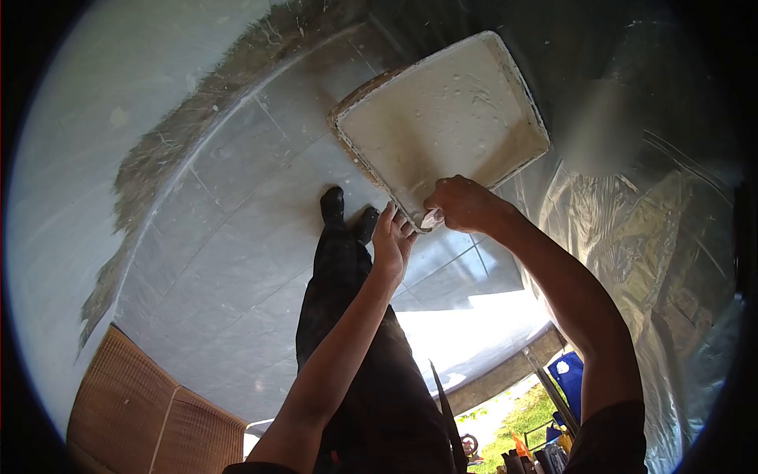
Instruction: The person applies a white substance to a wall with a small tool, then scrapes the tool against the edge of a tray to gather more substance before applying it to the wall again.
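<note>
A rectangular tub (517, 162) with a crusted rim holds a wet, creamy off-white mix. Its near corner lies between my two hands. My left hand (391, 243) has its fingers against the outside of that corner, gripping the rim. On the other side, my right hand (467, 207) is closed around a small whitish, smeared thing (432, 219) at the corner; its kind cannot be made out. The fingertips of my right hand are partly hidden. What supports the tub is not visible.
Below are my legs and dark shoes (333, 205) on a grey tiled floor (229, 229). Plastic sheeting (616, 229) hangs at the right. A pale wall (71, 174) curves along the left, above a brown woven panel (130, 395). Grass (505, 430) and assorted items show outside.
</note>
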A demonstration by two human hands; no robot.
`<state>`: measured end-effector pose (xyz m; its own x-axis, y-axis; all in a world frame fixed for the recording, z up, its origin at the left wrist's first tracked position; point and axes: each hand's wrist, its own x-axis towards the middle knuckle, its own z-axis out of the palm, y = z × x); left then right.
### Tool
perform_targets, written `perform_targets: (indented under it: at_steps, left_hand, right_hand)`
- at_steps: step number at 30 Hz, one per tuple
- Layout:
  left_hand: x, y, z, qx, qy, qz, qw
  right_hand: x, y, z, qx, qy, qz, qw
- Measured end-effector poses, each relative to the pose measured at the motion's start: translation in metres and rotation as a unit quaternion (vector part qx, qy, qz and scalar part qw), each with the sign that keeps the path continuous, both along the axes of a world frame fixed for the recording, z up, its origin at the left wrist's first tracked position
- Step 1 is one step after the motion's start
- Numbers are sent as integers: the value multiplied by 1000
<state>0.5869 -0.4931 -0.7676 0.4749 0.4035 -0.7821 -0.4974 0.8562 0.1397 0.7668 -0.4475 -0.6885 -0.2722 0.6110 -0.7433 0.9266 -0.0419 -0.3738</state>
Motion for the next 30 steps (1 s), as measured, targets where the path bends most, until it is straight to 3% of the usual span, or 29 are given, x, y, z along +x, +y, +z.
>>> perform_targets:
  at_steps: [8,11,13,15,17,19,21,26,30]
  left_hand:
    - [0,2,5,-13,9,3,1000]
    - [-2,2,5,-7,-7,3,1000]
    - [-2,2,6,-11,-4,7,1000]
    - [0,2,6,-14,-2,11,1000]
    - [-1,1,4,-6,0,2,1000]
    - [-2,2,6,-4,-1,-3,1000]
    - [-2,3,6,-2,-3,-9,1000]
    - [-1,2,7,-19,11,11,1000]
    - [-2,3,11,-8,8,4,1000]
  right_hand:
    - [13,9,6,-49,10,-15,999]
    - [24,14,5,10,52,-53,997]
    - [24,19,10,5,60,-195,979]
    - [22,-1,-6,50,75,-229,969]
    - [9,-18,-8,101,75,-359,925]
    - [-4,-41,-23,129,71,-389,910]
    - [-19,-57,-27,171,93,-488,851]
    - [-37,-72,-31,161,70,-537,825]
    - [-49,-75,-37,225,21,-485,845]
